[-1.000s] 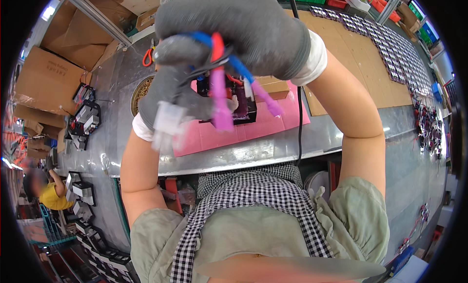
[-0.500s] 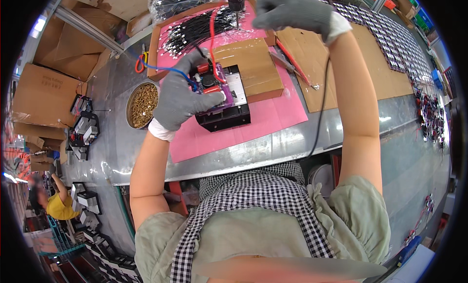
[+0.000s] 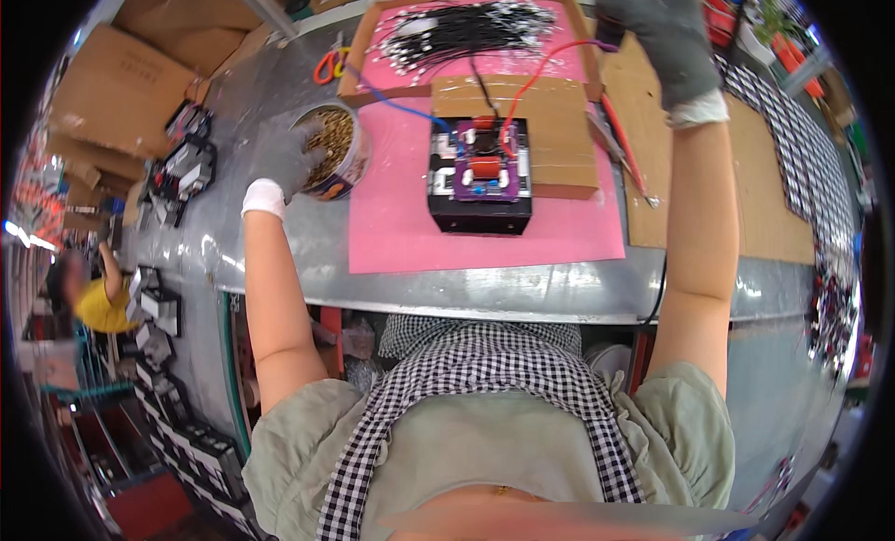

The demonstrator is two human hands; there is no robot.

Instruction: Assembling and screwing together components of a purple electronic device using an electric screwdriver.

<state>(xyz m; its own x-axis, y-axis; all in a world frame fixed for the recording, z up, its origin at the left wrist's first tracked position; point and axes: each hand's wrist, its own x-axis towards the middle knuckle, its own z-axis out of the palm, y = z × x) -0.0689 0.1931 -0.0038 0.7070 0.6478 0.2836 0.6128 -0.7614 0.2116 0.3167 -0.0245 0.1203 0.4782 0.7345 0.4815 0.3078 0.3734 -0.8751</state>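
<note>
We have our grey-gloved left hand right at a round tub of brass-coloured metal screws, fingers blurred, so we can't tell how far they're curled or what they hold. Well to the right of that grip sits the black box-shaped unit, purple circuit board on top, a red insulated wire arching up toward our grey-gloved right hand; that one's fingers reach the view's top edge, and its hold we can't make out.
</note>
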